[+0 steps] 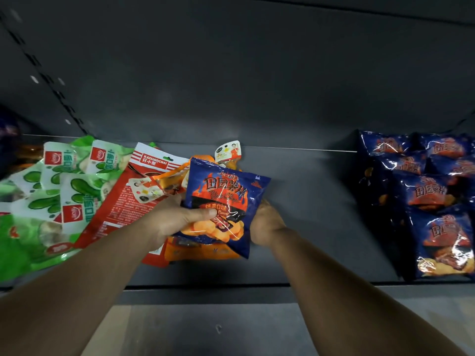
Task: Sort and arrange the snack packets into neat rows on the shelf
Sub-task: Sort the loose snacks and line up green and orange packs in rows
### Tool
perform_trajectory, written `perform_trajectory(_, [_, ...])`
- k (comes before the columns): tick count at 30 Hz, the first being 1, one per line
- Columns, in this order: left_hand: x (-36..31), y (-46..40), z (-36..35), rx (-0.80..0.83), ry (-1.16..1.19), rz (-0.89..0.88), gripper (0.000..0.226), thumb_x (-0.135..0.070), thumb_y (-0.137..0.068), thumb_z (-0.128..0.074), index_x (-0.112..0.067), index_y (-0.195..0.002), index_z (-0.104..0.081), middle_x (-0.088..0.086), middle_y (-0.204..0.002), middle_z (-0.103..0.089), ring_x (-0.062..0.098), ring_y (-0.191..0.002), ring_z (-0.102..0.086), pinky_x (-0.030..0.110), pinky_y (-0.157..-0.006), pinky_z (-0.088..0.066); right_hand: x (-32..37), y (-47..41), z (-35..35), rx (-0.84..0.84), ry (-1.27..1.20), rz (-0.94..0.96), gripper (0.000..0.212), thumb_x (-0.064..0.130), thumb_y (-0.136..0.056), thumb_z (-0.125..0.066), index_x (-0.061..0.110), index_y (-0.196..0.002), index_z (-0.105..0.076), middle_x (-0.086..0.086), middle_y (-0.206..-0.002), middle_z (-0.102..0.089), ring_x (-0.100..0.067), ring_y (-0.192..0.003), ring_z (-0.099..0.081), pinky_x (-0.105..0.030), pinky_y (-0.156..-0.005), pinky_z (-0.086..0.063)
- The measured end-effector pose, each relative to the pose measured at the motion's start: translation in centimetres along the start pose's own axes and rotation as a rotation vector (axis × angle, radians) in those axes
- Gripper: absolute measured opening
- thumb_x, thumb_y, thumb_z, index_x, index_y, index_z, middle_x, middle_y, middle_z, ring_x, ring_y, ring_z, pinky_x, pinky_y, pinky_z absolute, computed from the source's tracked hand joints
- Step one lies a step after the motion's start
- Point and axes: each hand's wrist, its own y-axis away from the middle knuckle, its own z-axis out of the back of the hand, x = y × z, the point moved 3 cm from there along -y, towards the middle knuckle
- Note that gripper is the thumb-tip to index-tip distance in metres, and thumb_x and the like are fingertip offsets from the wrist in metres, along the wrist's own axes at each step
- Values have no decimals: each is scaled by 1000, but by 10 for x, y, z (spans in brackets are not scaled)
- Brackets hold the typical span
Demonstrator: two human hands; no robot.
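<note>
Holding a blue chip packet (226, 201) upright over the mixed pile, the left hand (177, 214) pinched its lower left edge with the thumb across the front; the right hand (264, 222) sat behind its right edge, fingers hidden, so grip was unclear. Matching blue packets (431, 199) lay in rows well to the right on the shelf (308, 201), nearer the right hand. Its print read "Flavor"; a red packet (144, 176) read "KAIXIAOCHAI". Green packets (64, 188) lay leftmost.

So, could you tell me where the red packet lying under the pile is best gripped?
Grip the red packet by its white-striped top edge, coming from the shelf's back. That end lies flat and exposed, while the orange packets and the left hand cover its right side.
</note>
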Motion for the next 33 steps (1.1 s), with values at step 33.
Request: perform_trajectory(33, [-44, -3, -145, 9, 86, -57, 37, -22, -78, -76, -17, -111, -59, 3, -102, -67, 12, -79, -60, 25, -60, -43, -133, 49, 63, -331, -1118, -177, 10, 18, -81, -74, 13, -90, -70, -3, -83, -72, -20, -78, -69, -37, -84, -57])
